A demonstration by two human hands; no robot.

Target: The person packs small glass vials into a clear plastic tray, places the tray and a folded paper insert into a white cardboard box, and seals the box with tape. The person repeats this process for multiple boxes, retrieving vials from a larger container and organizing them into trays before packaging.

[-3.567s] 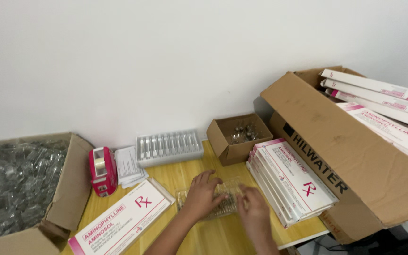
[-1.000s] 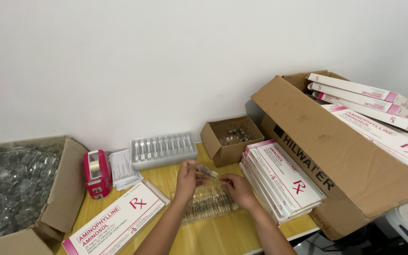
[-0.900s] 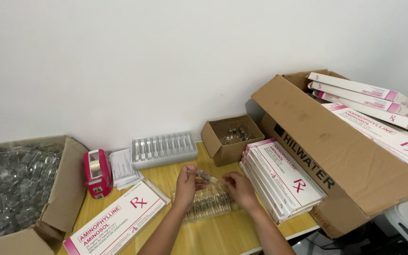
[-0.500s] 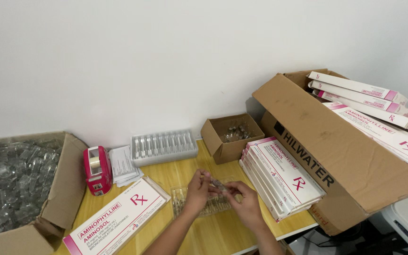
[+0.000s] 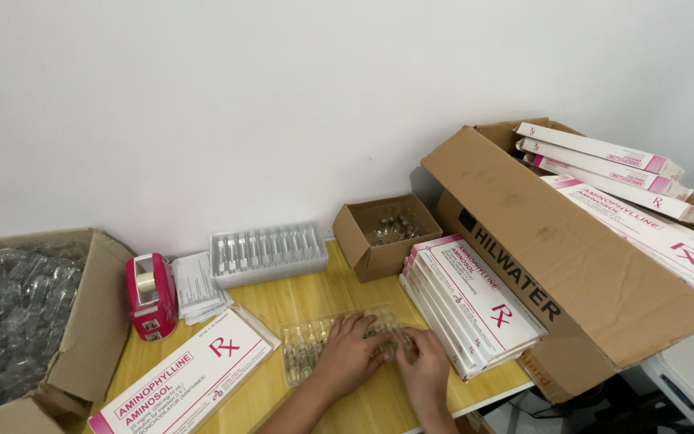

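Your left hand (image 5: pixel 350 354) and right hand (image 5: pixel 426 366) both press flat on the clear tray (image 5: pixel 303 347), grasping nothing; it stretches leftward, lower centre.

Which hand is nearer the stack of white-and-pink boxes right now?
Right. The right hand rests beside the stack of boxes; the left hand lies farther off on the clear tray.

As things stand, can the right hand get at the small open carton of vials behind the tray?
Probably yes. The right hand rests on the clear tray; the small carton sits just beyond, open-topped, nothing between.
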